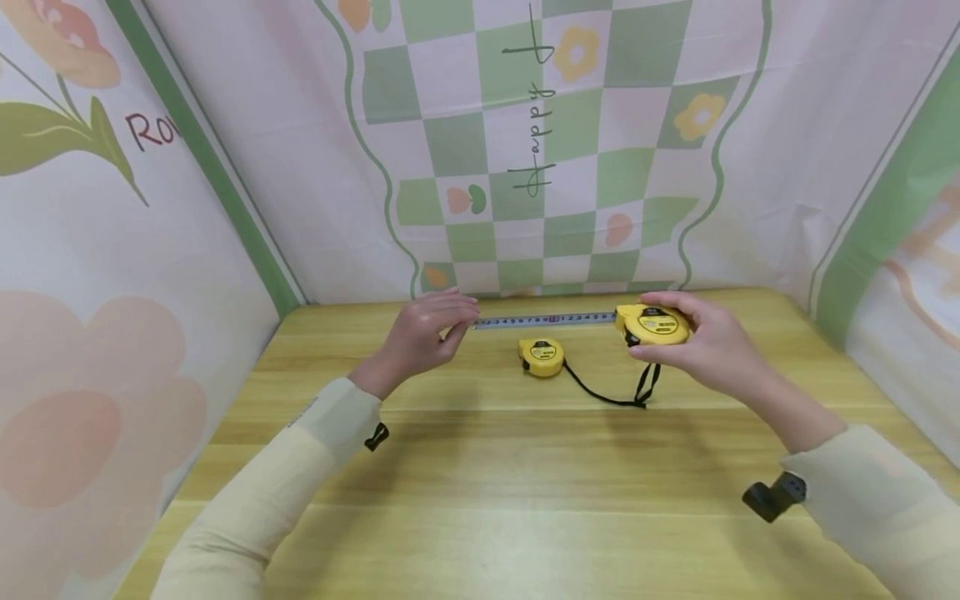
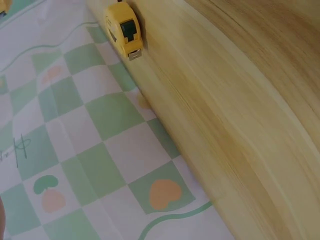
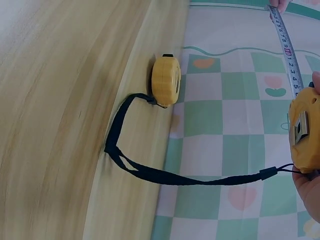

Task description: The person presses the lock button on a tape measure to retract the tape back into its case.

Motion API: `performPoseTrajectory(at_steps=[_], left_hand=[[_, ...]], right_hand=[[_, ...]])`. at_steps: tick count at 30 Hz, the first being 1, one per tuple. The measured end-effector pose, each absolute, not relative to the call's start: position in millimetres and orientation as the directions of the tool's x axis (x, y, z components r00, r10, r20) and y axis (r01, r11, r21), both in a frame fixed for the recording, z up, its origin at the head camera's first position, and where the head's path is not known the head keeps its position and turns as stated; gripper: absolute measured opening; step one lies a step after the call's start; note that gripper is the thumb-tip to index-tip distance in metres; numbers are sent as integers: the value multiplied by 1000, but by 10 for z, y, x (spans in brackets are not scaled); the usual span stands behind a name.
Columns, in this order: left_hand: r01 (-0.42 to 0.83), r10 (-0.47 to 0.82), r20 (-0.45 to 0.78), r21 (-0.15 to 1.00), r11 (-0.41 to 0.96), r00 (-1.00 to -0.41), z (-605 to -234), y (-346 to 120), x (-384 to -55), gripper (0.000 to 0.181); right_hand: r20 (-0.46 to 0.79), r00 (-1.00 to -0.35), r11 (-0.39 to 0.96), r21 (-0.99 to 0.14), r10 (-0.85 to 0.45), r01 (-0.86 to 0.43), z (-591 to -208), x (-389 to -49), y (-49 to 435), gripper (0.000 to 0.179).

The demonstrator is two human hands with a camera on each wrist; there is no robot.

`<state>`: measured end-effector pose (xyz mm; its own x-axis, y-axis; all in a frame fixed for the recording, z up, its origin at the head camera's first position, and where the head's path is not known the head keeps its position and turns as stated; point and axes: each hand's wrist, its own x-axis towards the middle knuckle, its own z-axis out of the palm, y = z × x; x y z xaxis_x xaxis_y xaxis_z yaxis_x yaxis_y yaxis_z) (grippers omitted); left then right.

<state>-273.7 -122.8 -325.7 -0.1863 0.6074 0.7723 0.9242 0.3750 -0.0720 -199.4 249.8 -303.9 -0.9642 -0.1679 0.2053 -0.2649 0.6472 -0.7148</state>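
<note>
My right hand [image 1: 716, 346] grips a yellow tape measure [image 1: 654, 325] by its case, thumb on the near side and fingers on the far side. From its mouth a silver blade [image 1: 551, 320] runs left to my left hand [image 1: 427, 331], which pinches the blade's end between thumb and fingers. A second, smaller-looking yellow tape measure [image 1: 543, 357] lies on the table just below the drawn blade, touched by neither hand. The left wrist view shows this second case, while only a sliver of my left hand enters its left edge.
A black strap [image 3: 195, 181] hangs from the held case toward the second one; where two straps might meet is unclear. The wooden table [image 1: 480, 500] ends at a checked cloth [image 1: 517, 150] behind, with printed cloth on both sides. Black straps [image 1: 772, 497] stick out at the sleeves.
</note>
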Motion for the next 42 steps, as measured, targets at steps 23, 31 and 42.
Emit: performPoseTrajectory(at_steps=[23,31,42], left_hand=[[929,600,786,-97,357,-149,-3254,-1050,-2774,12],[931,598,789,-100,350,-140,-3252,-1006,-2773,12],[929,607,782,-106,355,-143,-3261,-957,-2746,12]], right_hand=[[205,-965,618,-741,-165,-264,-3030,-2004,2318,76],[225,-958,602,-746,-176,-286,-3054,-2015,2274,74],[230,-955,588,-752,-188,-297,-3109,-2015,2232,75]])
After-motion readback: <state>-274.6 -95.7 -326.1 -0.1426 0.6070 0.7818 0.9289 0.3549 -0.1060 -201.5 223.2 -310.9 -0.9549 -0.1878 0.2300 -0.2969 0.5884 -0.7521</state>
